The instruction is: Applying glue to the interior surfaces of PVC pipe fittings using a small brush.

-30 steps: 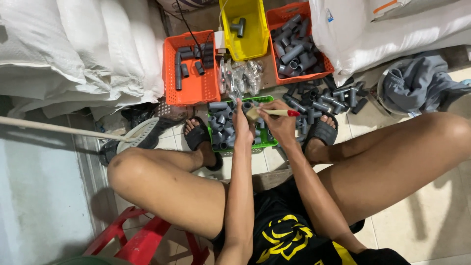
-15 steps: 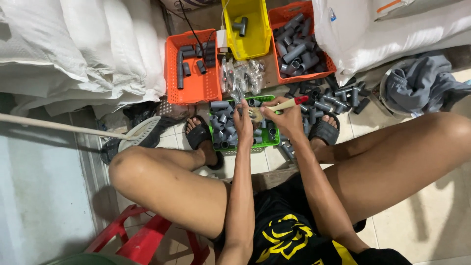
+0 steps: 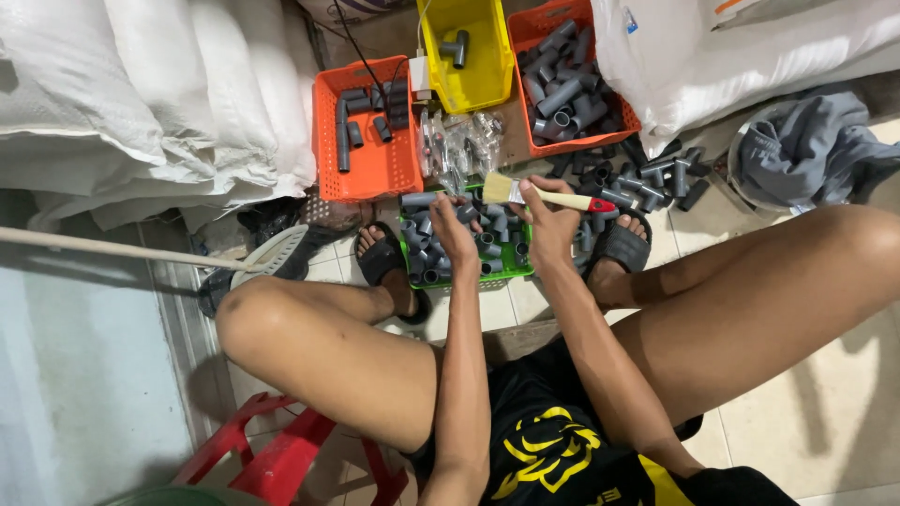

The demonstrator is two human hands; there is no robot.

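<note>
My right hand (image 3: 551,223) grips a paintbrush (image 3: 534,193) with a pale handle, red tip and light bristles pointing left, held over a green basket (image 3: 511,270) of grey pipe fittings between my feet. My left hand (image 3: 457,230) reaches down into that basket, fingers on a grey fitting (image 3: 466,213); whether it grips it is unclear.
Behind stand an orange basket (image 3: 375,164) with a few grey fittings, a yellow bin (image 3: 469,84) holding a tee fitting, and another orange basket (image 3: 572,89) full of fittings. Loose fittings (image 3: 656,173) lie on the floor. White sacks (image 3: 141,94) at left, red stool (image 3: 281,450) beneath me.
The brush has swung from pointing right with its bristles near my left hand to lying level above the basket, bristles left. My left hand has dipped deeper into the green basket.
</note>
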